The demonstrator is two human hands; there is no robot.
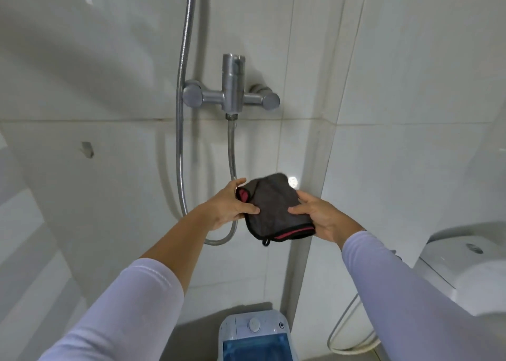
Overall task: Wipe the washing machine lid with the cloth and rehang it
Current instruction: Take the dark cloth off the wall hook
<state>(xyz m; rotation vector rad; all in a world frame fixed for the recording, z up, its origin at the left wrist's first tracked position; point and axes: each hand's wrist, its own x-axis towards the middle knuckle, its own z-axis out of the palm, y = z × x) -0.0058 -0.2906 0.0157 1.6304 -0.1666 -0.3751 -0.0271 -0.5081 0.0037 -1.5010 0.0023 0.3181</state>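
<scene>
A dark grey cloth (273, 207) with a red inner side and a black hem is held up in front of the tiled wall. My left hand (230, 206) grips its left edge and my right hand (323, 215) grips its right edge. A small black loop hangs from the cloth's lower corner. Far below, at the bottom edge of the view, stands the small washing machine (253, 325), white with a blue see-through lid (256, 347). Both hands are well above it.
A metal shower mixer (232, 95) is fixed to the wall above the cloth, with metal hoses (180, 114) hanging down beside it. A small hook (87, 149) sits on the left wall tile. A white toilet (465, 267) stands at the right.
</scene>
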